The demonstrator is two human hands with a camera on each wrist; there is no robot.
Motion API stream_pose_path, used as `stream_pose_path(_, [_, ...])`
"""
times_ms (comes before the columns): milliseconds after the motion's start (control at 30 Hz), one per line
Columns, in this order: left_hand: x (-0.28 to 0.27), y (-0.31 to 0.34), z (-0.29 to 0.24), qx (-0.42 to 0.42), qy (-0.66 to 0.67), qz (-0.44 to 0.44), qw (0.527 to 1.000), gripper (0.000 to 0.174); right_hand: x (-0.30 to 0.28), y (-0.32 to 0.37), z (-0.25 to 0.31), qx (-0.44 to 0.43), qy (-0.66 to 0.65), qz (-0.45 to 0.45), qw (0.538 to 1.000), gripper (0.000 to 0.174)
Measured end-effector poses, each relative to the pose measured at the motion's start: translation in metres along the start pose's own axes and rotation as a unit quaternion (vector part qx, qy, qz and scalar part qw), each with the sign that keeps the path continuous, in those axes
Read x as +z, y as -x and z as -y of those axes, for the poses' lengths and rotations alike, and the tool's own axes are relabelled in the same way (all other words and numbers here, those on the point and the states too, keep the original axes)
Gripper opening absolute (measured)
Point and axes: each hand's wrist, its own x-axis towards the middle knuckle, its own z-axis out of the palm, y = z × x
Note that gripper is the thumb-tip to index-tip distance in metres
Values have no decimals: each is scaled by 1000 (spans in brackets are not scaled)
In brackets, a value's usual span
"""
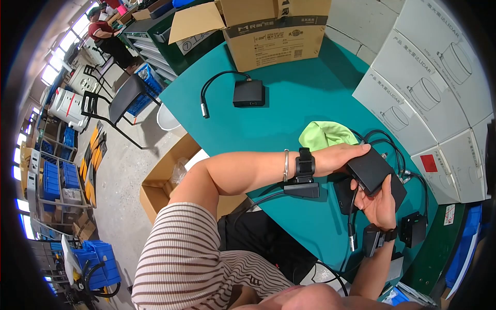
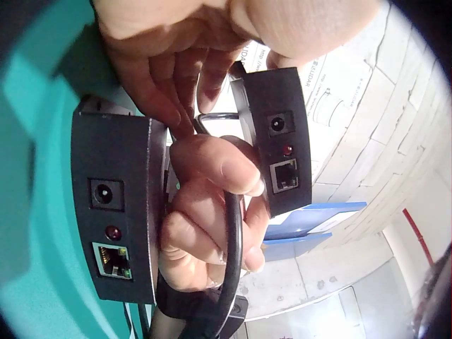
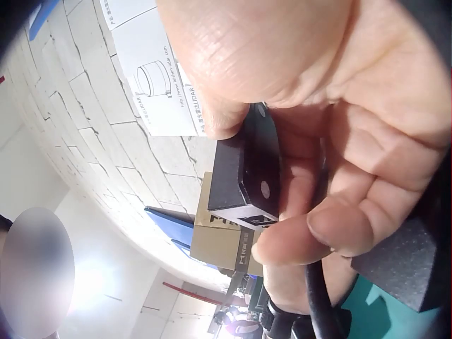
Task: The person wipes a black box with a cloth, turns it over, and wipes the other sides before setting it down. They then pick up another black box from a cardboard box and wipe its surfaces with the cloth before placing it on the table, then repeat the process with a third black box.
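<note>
Just right of the green cloth (image 1: 325, 135), the left hand (image 1: 338, 158) and right hand (image 1: 378, 206) share a narrow, curled-finger grip on a black box (image 1: 370, 168), probably to steady it above the bench (image 1: 289, 119) with its cable (image 1: 352, 217) within finger reach. The left arm stretches sideways towards the cloth, thumb along the box's edge; the right palm faces up.

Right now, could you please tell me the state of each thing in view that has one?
Held black box, tilted, between left hand and right hand, visible sockets empty
Lower black box, lying flat, visible sockets empty
Farther black box, cable attached, its plug loose
Rear carton, open
Lower carton, open
Green cloth, crumpled
Nearer chair, unoccupied
</note>
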Motion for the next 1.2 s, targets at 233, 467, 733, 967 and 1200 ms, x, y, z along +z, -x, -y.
stream_pose_path(233, [-2,-1,2,-2,2,13,1000,56,0,0,0,-6,10,9,1000,61])
stream_pose_path(467, [-2,-1,2,3,4,20,1000,55,1,0,0,-11,14,11,1000,62])
stream_pose_path(733, [-1,-1,1,5,1,14,1000,55,2,0,0,-13,12,14,1000,63])
stream_pose_path(967, [0,-1,1,10,5,12,1000,57,1,-1,-1,-13,9,11,1000,64])
stream_pose_path(1200, [0,1,-1,-1,-1,30,1000,58,2,-1,0,-12,9,13,1000,63])
